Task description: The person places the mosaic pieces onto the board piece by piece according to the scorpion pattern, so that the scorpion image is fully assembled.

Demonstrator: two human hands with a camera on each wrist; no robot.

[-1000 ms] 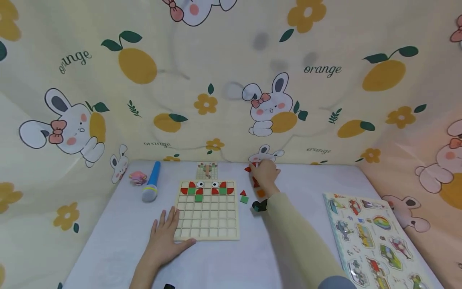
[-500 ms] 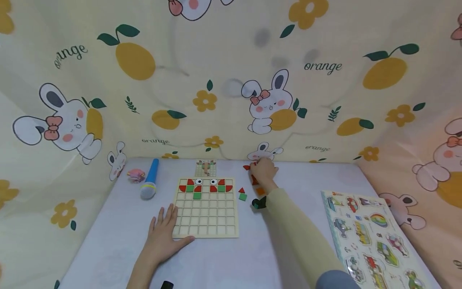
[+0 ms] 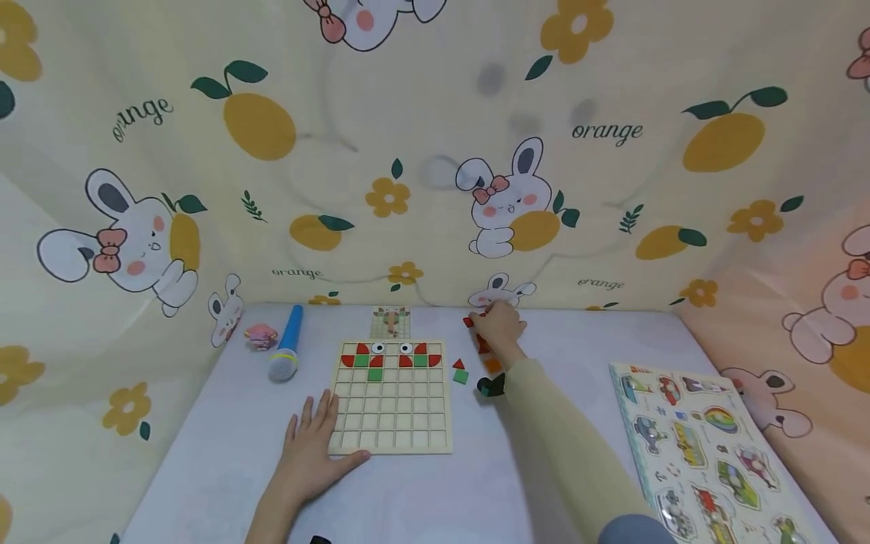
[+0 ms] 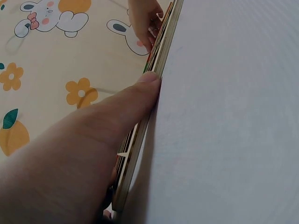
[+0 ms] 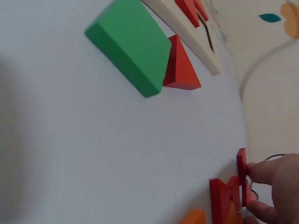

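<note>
My left hand lies spread at the near left corner of a pale wooden grid board, its thumb along the front edge. Red and green pieces and two round eyes fill cells in the board's upper rows. Beyond the board's right side, my right hand reaches into a cluster of red pieces. In the right wrist view its curled fingertips pinch at a small red block, and another red block touches one fingertip. Orange pieces lie just below that hand. The fingers are partly hidden in the head view.
A green square and red triangle lie right of the board. Dark green pieces sit by the right cuff. A pattern card, toy microphone and pink toy stand behind. A picture puzzle lies right.
A red piece at my right fingertips has shifted and turned slightly. Both hands stay in nearly the same places; the head view dipped a little and came back.
</note>
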